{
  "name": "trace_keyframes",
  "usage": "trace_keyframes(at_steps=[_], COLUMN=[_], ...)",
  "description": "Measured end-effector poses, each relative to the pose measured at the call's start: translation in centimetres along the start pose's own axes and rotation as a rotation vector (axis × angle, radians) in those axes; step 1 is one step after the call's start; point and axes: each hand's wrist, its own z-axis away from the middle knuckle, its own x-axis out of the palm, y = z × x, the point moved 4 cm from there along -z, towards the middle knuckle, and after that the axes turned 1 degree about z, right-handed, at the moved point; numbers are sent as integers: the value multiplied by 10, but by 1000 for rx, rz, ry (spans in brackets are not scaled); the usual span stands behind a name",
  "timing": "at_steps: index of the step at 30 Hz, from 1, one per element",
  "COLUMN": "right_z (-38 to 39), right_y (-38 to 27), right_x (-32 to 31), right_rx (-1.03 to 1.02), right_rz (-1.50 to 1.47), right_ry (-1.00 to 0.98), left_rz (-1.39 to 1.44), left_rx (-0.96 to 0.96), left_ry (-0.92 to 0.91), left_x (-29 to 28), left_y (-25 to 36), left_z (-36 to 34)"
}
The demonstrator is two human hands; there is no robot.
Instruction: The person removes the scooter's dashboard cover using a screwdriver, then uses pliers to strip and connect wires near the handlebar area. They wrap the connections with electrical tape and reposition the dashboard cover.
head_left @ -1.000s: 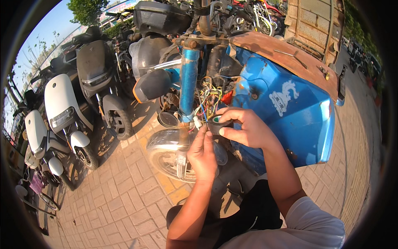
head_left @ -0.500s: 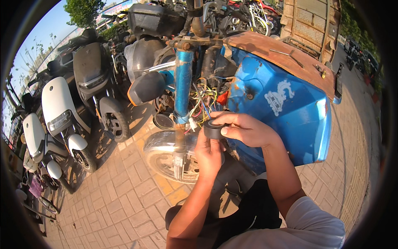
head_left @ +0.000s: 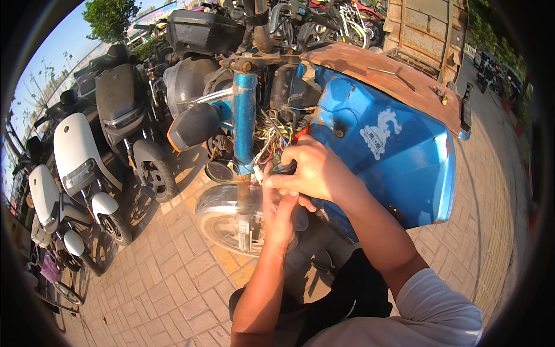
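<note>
In front of a stripped vehicle, both my hands meet beside a tangle of coloured wires [head_left: 277, 128]. My right hand [head_left: 315, 170] is curled around a roll of black tape [head_left: 287, 168], mostly hidden by the fingers. Just below it, my left hand [head_left: 278, 215] has its fingers raised and thumb bent inward; what it pinches is hidden. A white plug connector [head_left: 258, 174] hangs next to the left fingertips. Left of the wires stands a blue fork tube [head_left: 244, 118]. To the right is a rusty blue body panel [head_left: 404, 168] with a white dragon-like sticker.
A brown board [head_left: 370, 69] on top of the panel carries a T-shaped wrench [head_left: 399, 75]. Below the tube is the front wheel [head_left: 222, 226]. A black-and-orange lamp [head_left: 195, 127] juts leftward. Parked scooters [head_left: 81, 153] line the left side of the brick pavement [head_left: 156, 277].
Both hands have shifted slightly left. My right hand has turned over the tape roll, which showed fully before and is now mostly covered. The whole view has shifted a little.
</note>
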Motion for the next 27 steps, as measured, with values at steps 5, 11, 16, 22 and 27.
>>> trace_keyframes(at_steps=[5,11,16,22,27], right_z=[3,11,11,10,7], right_y=[5,31,36,29,11], right_x=[-3,1,6,4,-8], right_rx=[-26,-117,-227,-235,-306], right_rz=[-246,-373,-209,-87,-226], right_ry=[36,49,36,77,123], left_rz=[159,142,188,168,59], left_rx=[-137,-193,-234,-182,6], left_ry=[187,284,293,279,203], left_x=[-13,-20,-25,-17,-12], left_y=[-3,-1,1,7,18], left_z=[-8,-13,-18,-17,-15])
